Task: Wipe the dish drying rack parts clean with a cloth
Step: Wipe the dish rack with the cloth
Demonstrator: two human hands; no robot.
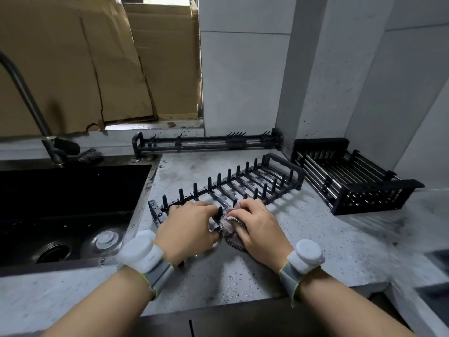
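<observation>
1. Our left hand (188,227) sits nearest, fingers curled onto the near end of the plate rack (233,188), probably to steady it against the rubbing.
2. Our right hand (258,227) has its fingers clamped on the cloth (228,228), pressing it onto a near bar.
3. We see the rack lying flat on the counter (315,239), prongs up, long axis running from near-left to far-right.
4. Two more parts wait: the hook rail (206,143) by the wall and the basket (352,181) at right.
</observation>
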